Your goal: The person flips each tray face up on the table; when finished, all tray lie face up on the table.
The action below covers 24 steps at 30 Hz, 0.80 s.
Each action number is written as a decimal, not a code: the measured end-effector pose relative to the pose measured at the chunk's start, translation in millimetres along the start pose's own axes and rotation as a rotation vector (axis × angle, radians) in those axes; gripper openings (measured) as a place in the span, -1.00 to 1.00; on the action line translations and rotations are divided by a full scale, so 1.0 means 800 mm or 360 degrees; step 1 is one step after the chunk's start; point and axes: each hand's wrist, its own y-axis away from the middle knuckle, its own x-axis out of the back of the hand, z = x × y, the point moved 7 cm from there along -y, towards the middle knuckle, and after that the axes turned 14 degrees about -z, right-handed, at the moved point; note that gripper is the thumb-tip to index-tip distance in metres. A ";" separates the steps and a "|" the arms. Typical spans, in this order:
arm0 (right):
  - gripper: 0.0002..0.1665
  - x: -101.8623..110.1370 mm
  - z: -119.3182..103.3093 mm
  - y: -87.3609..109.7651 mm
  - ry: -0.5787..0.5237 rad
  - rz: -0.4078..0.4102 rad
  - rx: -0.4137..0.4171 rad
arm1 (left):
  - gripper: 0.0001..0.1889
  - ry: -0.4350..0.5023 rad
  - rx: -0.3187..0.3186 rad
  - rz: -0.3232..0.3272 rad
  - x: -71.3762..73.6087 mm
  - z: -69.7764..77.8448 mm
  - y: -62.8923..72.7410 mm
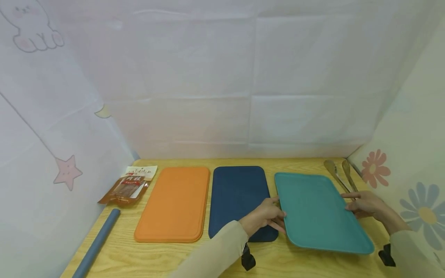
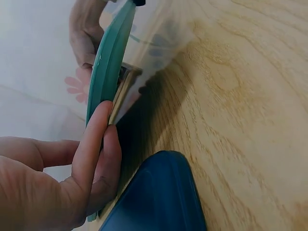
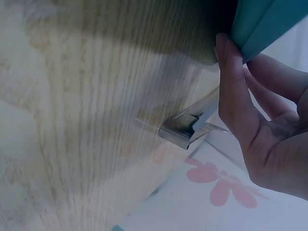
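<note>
Both hands hold a teal tray (image 1: pixel 320 212) by its two long sides. The left hand (image 1: pixel 265 216) pinches the left edge, with fingers beneath the rim in the left wrist view. On the opposite edge, the right hand (image 1: pixel 365 204) has its thumb on the rim and fingers below, also seen in the right wrist view. Tilted, the tray is raised over the wooden table and casts a shadow. Metal tongs (image 1: pixel 337 175) lie behind the right hand. Under the left forearm is a navy tray (image 1: pixel 236 193), partly covered by hand and sleeve.
An orange tray (image 1: pixel 174 204) lies left of the navy one. Farther left are brown and white food packets (image 1: pixel 130 189) and a blue-grey rod (image 1: pixel 97 243) along the table's left edge. Patterned cloth (image 1: pixel 201 77) hangs around the table (image 1: pixel 132 262) at the back and sides.
</note>
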 end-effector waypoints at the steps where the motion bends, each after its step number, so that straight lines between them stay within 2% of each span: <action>1: -0.28 0.001 -0.001 -0.001 0.0011 0.0001 -0.0006 | -0.25 -0.0020 -0.0004 0.0001 0.000 0.000 -0.001; 5: -0.32 0.005 -0.005 -0.003 0.0070 0.0033 -0.0015 | -0.26 -0.0073 -0.0028 0.0016 -0.002 -0.001 -0.006; 14: -0.35 0.000 -0.012 -0.009 0.0155 0.0061 0.0074 | -0.25 -0.0229 -0.0021 0.0101 -0.004 -0.002 -0.008; 24: -0.34 -0.003 -0.007 -0.016 0.0251 0.0225 0.0043 | -0.30 -0.0461 -0.0014 0.0190 -0.009 0.003 -0.016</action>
